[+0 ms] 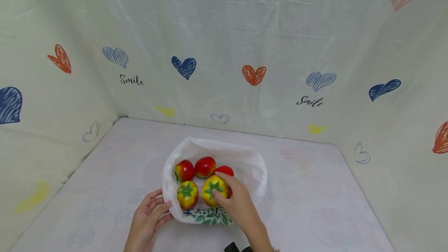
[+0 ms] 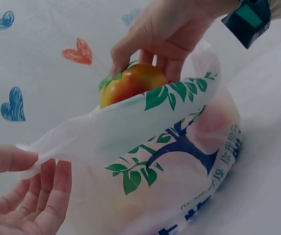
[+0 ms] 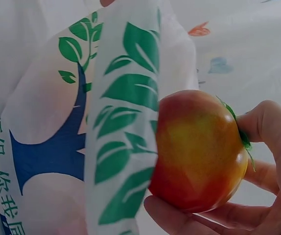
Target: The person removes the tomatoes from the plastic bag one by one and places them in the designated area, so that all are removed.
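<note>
Now pinching the white bag (image 1: 257, 166) by its left rim with left hand (image 1: 148, 215), gripping a yellow-red fruit (image 1: 208, 198) at the bag's mouth with right hand (image 1: 238, 201), near other fruits (image 1: 187, 199) inside.

White bag (image 1: 250, 166), green leaf print (image 1: 211, 217). Red-yellow fruits (image 1: 205, 166). Backdrop (image 1: 217, 30): blue, orange hearts (image 1: 184, 67).

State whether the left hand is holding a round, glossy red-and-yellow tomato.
No, the left hand pinches the rim of the white plastic bag, while the right hand grips the red-and-yellow tomato.
</note>
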A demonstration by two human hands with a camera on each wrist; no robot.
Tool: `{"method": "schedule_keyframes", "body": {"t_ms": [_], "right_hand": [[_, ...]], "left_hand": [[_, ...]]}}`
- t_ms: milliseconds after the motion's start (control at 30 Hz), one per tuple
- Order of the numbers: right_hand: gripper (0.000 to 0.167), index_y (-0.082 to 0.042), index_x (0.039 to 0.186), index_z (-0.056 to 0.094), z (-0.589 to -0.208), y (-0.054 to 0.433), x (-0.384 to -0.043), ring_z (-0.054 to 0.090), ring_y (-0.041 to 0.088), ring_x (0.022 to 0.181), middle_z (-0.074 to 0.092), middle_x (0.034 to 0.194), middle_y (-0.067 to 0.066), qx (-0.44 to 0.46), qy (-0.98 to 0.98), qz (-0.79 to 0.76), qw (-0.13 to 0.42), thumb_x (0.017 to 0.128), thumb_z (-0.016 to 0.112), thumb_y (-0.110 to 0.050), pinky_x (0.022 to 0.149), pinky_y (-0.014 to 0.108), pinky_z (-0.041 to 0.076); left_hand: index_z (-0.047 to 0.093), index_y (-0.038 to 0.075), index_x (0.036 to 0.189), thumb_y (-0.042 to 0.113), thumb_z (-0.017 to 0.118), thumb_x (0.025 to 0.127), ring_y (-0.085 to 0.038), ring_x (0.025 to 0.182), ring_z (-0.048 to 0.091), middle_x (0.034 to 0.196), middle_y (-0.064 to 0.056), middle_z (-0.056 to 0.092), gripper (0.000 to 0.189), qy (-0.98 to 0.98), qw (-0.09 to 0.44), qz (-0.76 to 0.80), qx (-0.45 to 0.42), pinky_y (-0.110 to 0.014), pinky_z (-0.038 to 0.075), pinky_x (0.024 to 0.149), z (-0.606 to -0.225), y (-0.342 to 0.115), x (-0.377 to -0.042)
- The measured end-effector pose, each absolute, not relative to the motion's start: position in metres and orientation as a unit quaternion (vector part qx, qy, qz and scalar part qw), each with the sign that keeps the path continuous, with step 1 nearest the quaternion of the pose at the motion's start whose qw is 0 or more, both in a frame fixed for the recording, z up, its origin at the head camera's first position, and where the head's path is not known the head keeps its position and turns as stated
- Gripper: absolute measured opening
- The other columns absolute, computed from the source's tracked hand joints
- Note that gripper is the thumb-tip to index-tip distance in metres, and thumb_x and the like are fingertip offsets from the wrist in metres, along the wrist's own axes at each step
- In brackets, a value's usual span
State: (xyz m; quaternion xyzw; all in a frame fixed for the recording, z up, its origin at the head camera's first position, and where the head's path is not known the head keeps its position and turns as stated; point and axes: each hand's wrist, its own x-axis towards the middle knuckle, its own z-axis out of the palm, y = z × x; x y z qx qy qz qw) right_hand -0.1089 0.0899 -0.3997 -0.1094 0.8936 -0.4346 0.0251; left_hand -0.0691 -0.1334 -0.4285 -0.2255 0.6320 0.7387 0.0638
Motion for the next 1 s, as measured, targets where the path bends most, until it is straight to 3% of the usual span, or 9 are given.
{"method": "schedule_keyframes", "body": {"t_ms": [300,600,1000], "right_hand": [[0.044,-0.019,0.127,0.055,-0.392,0.103,-0.102,0.055,0.016,0.097,0.059,0.118,0.003,-0.085,0.896,-0.435,-0.001,0.086,0.064,-0.029,0.083,0.032,0.055],[0.042,-0.019,0.123,0.058,-0.389,0.12,-0.099,0.053,0.016,0.085,0.061,0.112,0.001,-0.068,0.871,-0.483,-0.06,0.083,0.069,-0.023,0.067,0.016,0.051],[0.044,-0.021,0.123,0.059,-0.385,0.146,-0.099,0.055,0.015,0.083,0.061,0.111,-0.001,-0.009,0.854,-0.507,-0.119,0.08,0.071,-0.016,0.07,0.015,0.053]], "left_hand": [[0.031,0.008,0.139,0.018,0.065,0.087,-0.017,0.087,0.062,0.105,0.0,0.056,0.063,0.634,0.063,0.738,-0.225,-0.031,0.057,0.079,-0.429,-0.134,-0.068],[0.03,0.007,0.139,0.019,0.065,0.087,-0.016,0.087,0.062,0.105,-0.001,0.056,0.064,0.634,0.062,0.738,-0.222,-0.03,0.057,0.079,-0.429,-0.134,-0.068],[0.029,0.007,0.14,0.021,0.065,0.087,-0.017,0.088,0.061,0.11,-0.005,0.055,0.066,0.636,0.066,0.736,-0.224,-0.031,0.057,0.079,-0.429,-0.134,-0.069]]}}
